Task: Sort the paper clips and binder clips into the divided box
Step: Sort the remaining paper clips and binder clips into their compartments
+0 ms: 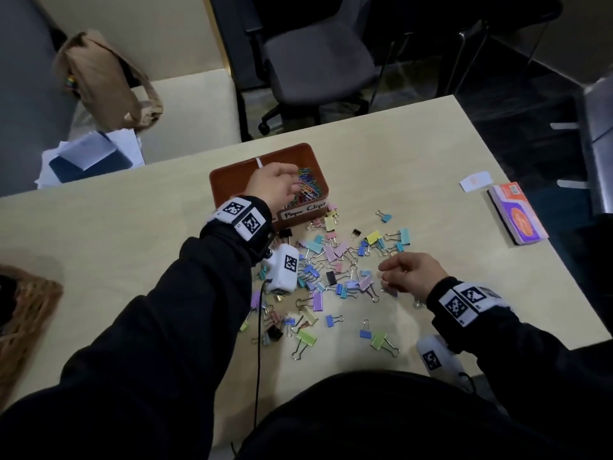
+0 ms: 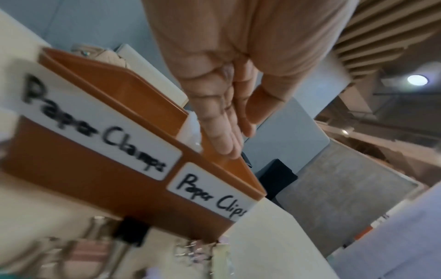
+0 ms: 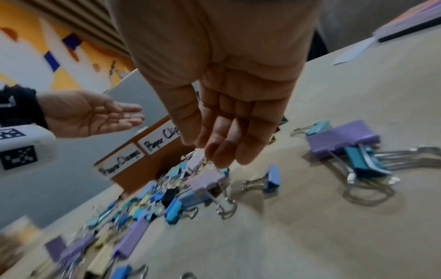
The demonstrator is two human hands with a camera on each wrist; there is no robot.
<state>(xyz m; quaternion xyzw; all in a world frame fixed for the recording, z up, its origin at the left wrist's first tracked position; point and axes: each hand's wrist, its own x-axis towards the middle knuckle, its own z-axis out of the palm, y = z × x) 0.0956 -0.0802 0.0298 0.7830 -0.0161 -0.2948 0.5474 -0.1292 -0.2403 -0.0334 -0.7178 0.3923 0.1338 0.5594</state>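
Head view | divided box (image 1: 232, 180): one | hands: left hand (image 1: 272, 184), right hand (image 1: 413, 272)

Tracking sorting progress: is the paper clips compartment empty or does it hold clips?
Holds clips: coloured paper clips lie piled in the orange box's right compartment.

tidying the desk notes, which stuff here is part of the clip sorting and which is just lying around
Part of the job:
- orange divided box
- coloured paper clips in its "Paper Clips" side
- binder clips scattered on the table
- left hand, right hand

Just lying about:
- brown paper bag
- loose papers
- sticky-note pad
- white card
- wicker basket
- office chair
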